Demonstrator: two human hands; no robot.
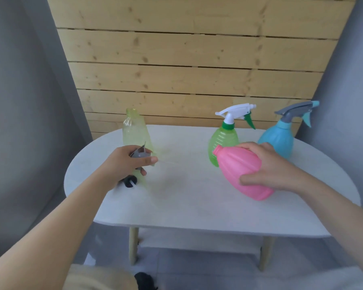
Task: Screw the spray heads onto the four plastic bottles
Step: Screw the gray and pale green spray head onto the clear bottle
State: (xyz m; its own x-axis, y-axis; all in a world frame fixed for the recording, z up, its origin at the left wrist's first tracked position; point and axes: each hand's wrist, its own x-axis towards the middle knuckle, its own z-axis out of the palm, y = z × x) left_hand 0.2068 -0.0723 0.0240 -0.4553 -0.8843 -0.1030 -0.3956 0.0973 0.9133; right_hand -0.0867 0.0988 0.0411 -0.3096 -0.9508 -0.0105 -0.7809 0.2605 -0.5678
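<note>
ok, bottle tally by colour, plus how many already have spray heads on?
Pale yellow-green clear bottle, no head: 1
Green bottle, white head fitted: 1
Blue bottle, grey head fitted: 1
Pink bottle, no head, held tilted in right hand: 1
Total: 4 bottles, 2 with heads
Left hand holds a grey spray head.

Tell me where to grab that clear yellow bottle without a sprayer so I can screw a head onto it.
Grip the yellow bottle around its wide lower body, coming from its left side. It stands upright with the open threaded neck on top, which must stay free for the spray head held in the left hand. The thin, clear wall may flex, so squeeze lightly.
</note>
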